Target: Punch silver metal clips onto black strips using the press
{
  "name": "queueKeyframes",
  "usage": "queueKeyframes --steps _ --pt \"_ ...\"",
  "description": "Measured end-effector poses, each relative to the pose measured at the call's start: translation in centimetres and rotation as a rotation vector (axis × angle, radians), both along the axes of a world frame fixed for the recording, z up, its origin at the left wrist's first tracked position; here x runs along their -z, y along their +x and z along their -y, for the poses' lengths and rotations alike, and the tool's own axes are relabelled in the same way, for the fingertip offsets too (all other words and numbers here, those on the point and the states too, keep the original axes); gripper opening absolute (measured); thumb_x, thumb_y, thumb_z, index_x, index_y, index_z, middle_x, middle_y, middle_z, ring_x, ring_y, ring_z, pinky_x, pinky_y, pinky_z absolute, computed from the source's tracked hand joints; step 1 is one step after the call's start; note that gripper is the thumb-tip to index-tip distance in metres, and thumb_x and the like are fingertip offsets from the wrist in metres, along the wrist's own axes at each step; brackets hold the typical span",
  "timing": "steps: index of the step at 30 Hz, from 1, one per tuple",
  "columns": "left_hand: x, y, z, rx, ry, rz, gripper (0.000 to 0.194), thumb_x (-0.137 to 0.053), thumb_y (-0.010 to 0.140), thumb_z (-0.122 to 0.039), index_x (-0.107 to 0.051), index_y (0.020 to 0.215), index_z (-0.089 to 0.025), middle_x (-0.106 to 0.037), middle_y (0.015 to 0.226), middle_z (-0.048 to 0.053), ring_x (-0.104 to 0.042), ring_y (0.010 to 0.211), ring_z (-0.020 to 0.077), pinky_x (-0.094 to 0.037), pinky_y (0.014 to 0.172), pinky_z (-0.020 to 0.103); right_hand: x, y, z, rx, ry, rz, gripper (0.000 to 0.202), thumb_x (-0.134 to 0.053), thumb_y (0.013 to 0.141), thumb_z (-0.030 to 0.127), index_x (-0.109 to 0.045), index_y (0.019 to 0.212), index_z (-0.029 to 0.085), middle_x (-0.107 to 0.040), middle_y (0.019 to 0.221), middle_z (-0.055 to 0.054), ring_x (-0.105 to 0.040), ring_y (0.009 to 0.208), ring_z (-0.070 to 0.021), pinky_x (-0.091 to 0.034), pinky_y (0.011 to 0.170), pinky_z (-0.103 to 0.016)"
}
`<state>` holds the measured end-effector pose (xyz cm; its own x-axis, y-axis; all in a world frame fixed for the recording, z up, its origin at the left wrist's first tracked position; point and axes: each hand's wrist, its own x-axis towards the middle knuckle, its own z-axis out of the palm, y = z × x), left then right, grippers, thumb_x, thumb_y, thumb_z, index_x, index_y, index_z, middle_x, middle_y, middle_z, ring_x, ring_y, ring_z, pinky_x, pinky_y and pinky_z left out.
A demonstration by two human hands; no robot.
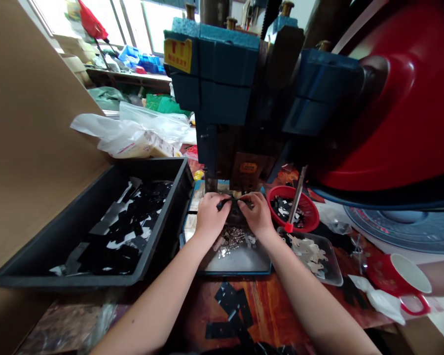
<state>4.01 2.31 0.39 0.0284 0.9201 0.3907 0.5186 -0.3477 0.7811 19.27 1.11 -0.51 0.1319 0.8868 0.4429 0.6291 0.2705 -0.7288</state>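
Both my hands reach under the head of a blue press machine. My left hand and my right hand pinch the two ends of a small black strip held at the machine's die. Just below my hands lies a pile of small shiny metal pieces on a blue-edged tray. Loose black strips lie on the wooden table between my forearms.
A black bin of black and silver pieces sits at left, beside a cardboard wall. At right stand a red basket with a red-tipped rod, a clear tray of white parts, a red cup and the red flywheel.
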Motion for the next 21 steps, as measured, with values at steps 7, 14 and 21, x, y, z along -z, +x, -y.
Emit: queueKeyframes --steps 7,14,21 --pt "1.1 0.3 -1.6 0.059 -0.089 0.028 0.022 -0.055 0.076 -0.019 -0.070 0.093 -0.019 -0.069 0.098 0.006 -0.060 0.098 0.0221 -0.045 0.091 0.038 1.2 0.1 -1.2 -0.054 -0.124 -0.189 0.017 -0.057 0.075 0.031 -0.063 0.085 0.018 -0.060 0.089 -0.004 -0.057 0.082 -0.0187 -0.046 0.079 -0.033" --pt "1.4 0.5 -1.9 0.114 -0.149 0.071 0.028 -0.051 0.076 -0.016 -0.069 0.096 -0.018 -0.069 0.100 0.005 -0.062 0.095 0.0199 -0.048 0.089 0.034 1.4 0.3 -1.5 -0.085 -0.190 -0.242 0.022 -0.058 0.073 0.033 -0.064 0.087 0.018 -0.062 0.082 -0.002 -0.057 0.075 -0.0169 -0.046 0.071 -0.029" --pt "1.1 0.6 -2.0 0.129 -0.128 0.060 0.029 -0.050 0.074 -0.013 -0.069 0.095 -0.020 -0.070 0.098 0.003 -0.062 0.096 0.0192 -0.047 0.092 0.034 1.4 0.0 -1.9 -0.109 -0.198 -0.264 0.021 -0.058 0.072 0.032 -0.065 0.086 0.018 -0.062 0.077 -0.001 -0.057 0.072 -0.0164 -0.046 0.070 -0.029"
